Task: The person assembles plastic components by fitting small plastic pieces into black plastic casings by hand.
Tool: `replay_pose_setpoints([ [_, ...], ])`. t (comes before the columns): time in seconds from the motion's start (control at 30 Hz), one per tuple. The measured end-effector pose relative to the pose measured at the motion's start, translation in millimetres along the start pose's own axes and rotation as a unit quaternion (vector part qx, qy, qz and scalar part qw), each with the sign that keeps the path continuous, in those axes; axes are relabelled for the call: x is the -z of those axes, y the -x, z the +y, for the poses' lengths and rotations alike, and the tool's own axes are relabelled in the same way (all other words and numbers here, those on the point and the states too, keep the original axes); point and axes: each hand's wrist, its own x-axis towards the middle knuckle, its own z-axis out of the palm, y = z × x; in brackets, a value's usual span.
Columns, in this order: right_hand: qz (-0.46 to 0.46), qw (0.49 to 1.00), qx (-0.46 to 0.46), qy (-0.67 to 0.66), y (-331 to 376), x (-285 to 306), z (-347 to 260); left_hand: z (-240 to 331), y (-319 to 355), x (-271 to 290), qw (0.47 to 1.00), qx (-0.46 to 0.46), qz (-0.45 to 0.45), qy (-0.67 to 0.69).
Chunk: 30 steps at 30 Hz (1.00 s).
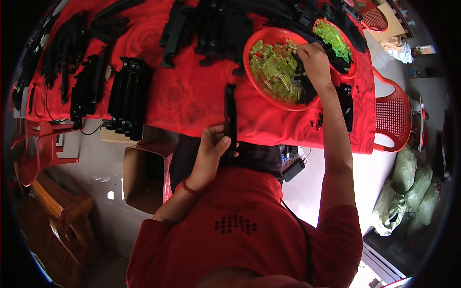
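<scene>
My left hand [212, 149] is closed around a long black plastic bar [230, 110]. The bar stands roughly upright in the picture, its far end over the red cloth by the table's near edge. Over a round red bowl [283, 106] on the right, my right hand [315, 62] has its fingers drawn together among the contents; whether a piece is between them is hidden. Small translucent yellow-green pieces [273, 67] fill most of that bowl, with small black pieces [306, 91] along its right side.
Behind my right hand, a second red bowl [354, 71] holds brighter green pieces [331, 38] and black ones. Rows of black bars [128, 96] lie left on the red tablecloth [177, 91], more at the back. A red chair [396, 110] stands right; an open cardboard box [144, 177] sits below the table.
</scene>
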Motion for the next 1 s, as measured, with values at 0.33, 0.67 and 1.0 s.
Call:
replay_pose_setpoints([
  [0.33, -0.119, 0.986, 0.008, 0.116, -10.6, -18.4, 4.6, -1.2, -1.3, 1.2, 1.0, 0.004, 0.002, 0.027],
  [0.67, -0.12, 0.872, -0.303, -0.365, -23.7, 13.2, 6.3, 0.2, 0.1, 1.4, 1.0, 0.009, 0.012, 0.015],
  [1.0, -0.226, 0.708, -0.32, -0.588, 13.6, 33.2, -56.6, 1.7, 0.4, 2.8, 1.0, 0.019, 0.007, 0.023],
])
